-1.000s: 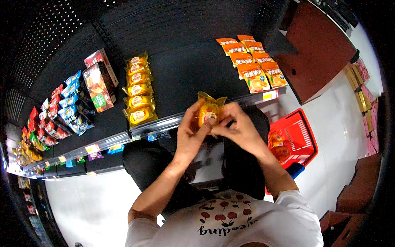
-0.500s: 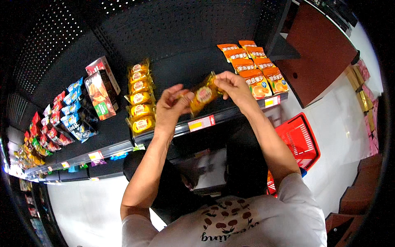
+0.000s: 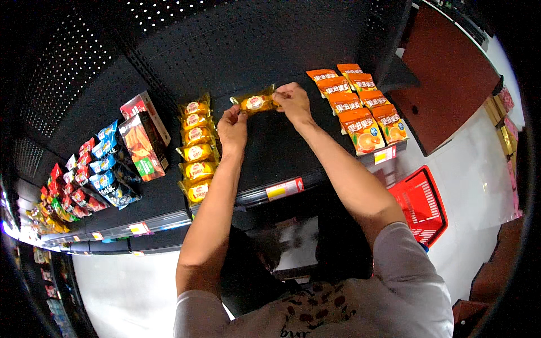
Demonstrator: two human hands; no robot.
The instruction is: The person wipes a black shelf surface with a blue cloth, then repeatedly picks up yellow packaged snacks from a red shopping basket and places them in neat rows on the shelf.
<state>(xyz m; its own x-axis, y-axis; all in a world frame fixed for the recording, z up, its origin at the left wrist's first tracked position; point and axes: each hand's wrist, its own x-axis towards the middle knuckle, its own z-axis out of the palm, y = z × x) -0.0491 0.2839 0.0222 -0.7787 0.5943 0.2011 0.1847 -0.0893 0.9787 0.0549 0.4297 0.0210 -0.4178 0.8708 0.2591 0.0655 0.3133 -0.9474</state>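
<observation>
Between my two hands a yellow packaged snack cake [image 3: 255, 103] lies crosswise over the back part of the black shelf [image 3: 276, 152]. My left hand [image 3: 233, 128] pinches its left end, fingers closed on the clear wrapper. At the other end my right hand [image 3: 293, 102] grips the wrapper between thumb and fingers. Left of my left hand runs a front-to-back row of matching yellow snack cakes [image 3: 197, 152]. Whether the held cake rests on the shelf or hovers just above it, I cannot tell.
Orange snack pouches [image 3: 360, 130] stand in two columns at the right. Farther left are snack boxes [image 3: 141, 147] and blue bags [image 3: 115, 183]. A perforated black panel [image 3: 242, 50] backs the shelf. Price tags [image 3: 284, 188] line its front edge. A red basket [image 3: 420, 205] sits at lower right.
Both hands have carried the snack cake from near the shelf's front edge toward the back. It has turned from slanted to nearly level across. The view has shifted slightly.
</observation>
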